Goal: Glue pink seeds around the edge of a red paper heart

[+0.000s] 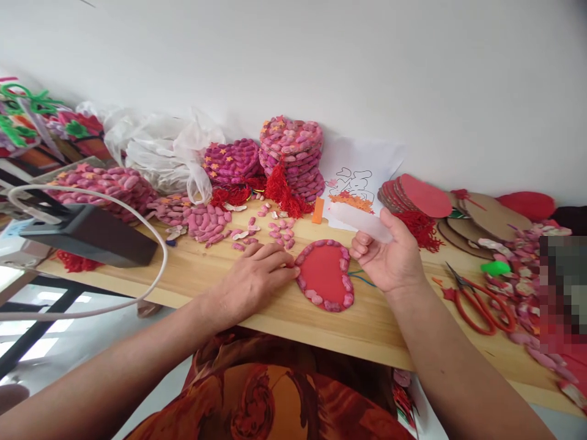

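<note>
A red heart-shaped card (324, 274) lies on the wooden table (284, 315), its rim lined with pink-dyed shells. My left hand (251, 281) rests on the table at the card's left edge, fingertips pressed together against the shell rim. What they pinch is too small to make out. My right hand (389, 255) hovers just right of the card, fingers wrapped round a translucent white glue stick (362, 221) that points up and left. Loose pink shells (279, 231) lie scattered just behind the card.
Finished shell hearts are stacked at the wall (290, 156), beside a white plastic bag (165, 153). Red-handled scissors (479, 300) and red cut-out hearts (419, 195) lie to the right. A black box (87, 235) with a white cable sits left.
</note>
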Demonstrator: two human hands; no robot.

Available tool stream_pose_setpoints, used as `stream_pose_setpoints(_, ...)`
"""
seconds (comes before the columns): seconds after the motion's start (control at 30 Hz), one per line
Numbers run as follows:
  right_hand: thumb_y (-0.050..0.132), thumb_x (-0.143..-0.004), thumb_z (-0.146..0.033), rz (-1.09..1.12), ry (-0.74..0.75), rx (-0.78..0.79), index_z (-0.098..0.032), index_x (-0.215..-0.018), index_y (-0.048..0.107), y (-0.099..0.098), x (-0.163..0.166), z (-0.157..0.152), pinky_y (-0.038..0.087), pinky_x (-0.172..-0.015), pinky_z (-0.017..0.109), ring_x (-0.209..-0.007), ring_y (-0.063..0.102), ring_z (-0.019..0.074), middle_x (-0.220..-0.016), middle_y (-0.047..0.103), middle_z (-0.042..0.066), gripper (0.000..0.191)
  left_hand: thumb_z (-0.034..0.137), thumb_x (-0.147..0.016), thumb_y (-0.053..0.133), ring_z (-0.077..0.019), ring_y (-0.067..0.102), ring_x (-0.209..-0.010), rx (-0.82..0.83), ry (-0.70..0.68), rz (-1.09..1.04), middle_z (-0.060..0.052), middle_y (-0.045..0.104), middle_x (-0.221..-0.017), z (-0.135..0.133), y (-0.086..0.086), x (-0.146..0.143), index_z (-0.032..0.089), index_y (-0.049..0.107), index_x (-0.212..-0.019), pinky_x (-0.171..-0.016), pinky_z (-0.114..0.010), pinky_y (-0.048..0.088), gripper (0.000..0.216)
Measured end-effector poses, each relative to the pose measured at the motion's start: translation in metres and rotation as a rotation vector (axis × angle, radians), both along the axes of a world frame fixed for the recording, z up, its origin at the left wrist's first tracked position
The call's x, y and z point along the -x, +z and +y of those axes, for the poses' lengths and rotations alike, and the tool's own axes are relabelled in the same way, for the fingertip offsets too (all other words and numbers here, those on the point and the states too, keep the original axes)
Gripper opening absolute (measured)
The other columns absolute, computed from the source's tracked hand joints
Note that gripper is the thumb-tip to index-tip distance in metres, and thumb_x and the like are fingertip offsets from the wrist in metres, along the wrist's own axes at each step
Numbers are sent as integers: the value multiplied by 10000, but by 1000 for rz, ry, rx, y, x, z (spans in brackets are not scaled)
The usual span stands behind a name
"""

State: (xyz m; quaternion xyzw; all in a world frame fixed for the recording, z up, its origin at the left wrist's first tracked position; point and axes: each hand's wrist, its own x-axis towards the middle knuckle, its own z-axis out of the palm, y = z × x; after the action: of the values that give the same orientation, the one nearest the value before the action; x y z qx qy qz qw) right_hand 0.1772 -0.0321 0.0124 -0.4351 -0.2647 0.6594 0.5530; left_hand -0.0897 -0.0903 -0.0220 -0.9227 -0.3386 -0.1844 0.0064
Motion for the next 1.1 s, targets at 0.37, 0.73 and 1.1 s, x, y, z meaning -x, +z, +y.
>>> stream_pose_setpoints(0.37, 811, -724, -578, 6, 34, -29, -240, -773, 522, -3, 4, -1, 403, -467, 257, -475, 443, 137, -507, 522, -33, 447, 61, -990, 500, -274, 578, -1168, -31, -12, -15, -69, 719, -1205, 0, 2, -1, 190, 685, -1171, -969, -427, 402, 289)
stream_pose_setpoints(0.73, 803, -739, -569, -2, 46, -53, -243, -767, 519, -4, 4, -1, 422, -478, 265, -479, 467, 149, -515, 527, -27, 433, 54, -982, 508, -265, 578, -1188, -10, -8, 3, -85, 719, -1203, 1, 3, -1, 187, 700, -1177, -984, -423, 421, 304)
stream_pose_setpoints(1.1, 798, -720, -531, 23, -57, -37, -230, -796, 545, -1, 0, 2, 389, -469, 243, -493, 425, 124, -538, 471, -43, 401, 58, -999, 494, -258, 571, -1176, 11, 0, 2, -71, 711, -1209, 1, 0, 0, 199, 687, -1185, -990, -421, 417, 302)
